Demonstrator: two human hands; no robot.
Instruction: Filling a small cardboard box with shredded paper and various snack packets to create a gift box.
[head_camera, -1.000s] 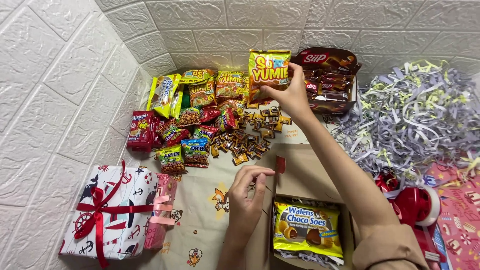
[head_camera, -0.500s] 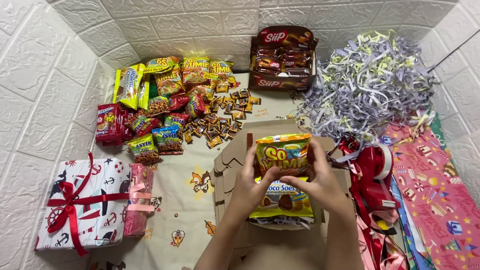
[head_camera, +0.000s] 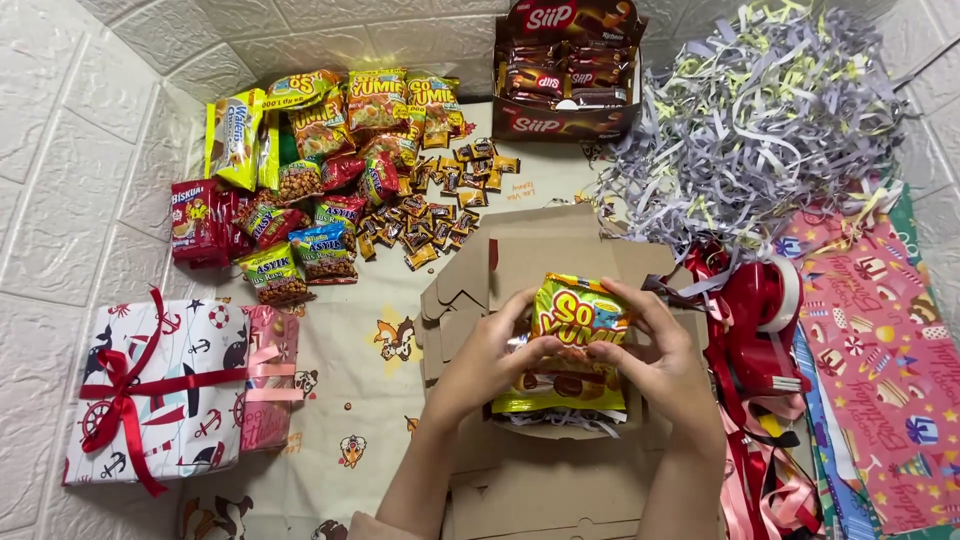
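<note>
Yellow-green snack packet (head_camera: 580, 318); brown cardboard box (head_camera: 560, 260); white gift box (head_camera: 160, 395) patterned with anchors, tied with red ribbon (head_camera: 120, 395); grey-yellow paper shreds (head_camera: 760, 110).

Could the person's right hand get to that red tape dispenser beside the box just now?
Probably not at once: the right hand and left hand both grip the yellow-green snack packet over the open cardboard box. The red tape dispenser sits close beside, with nothing between.
</note>
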